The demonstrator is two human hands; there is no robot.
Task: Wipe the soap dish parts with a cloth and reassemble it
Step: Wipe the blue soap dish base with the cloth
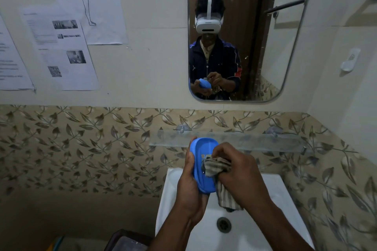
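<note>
Wall papers (61, 51) text blurred; cloth (216, 166) hides dish middle.

Dim bathroom. Cream wall (155, 67) above, leaf-pattern tile band (81, 149) below. Mirror (265, 47) over glass shelf (265, 140). White sink (285, 199) with drain (223, 224). Printed papers (61, 47) taped at left. White hook (349, 59) at right.
</note>
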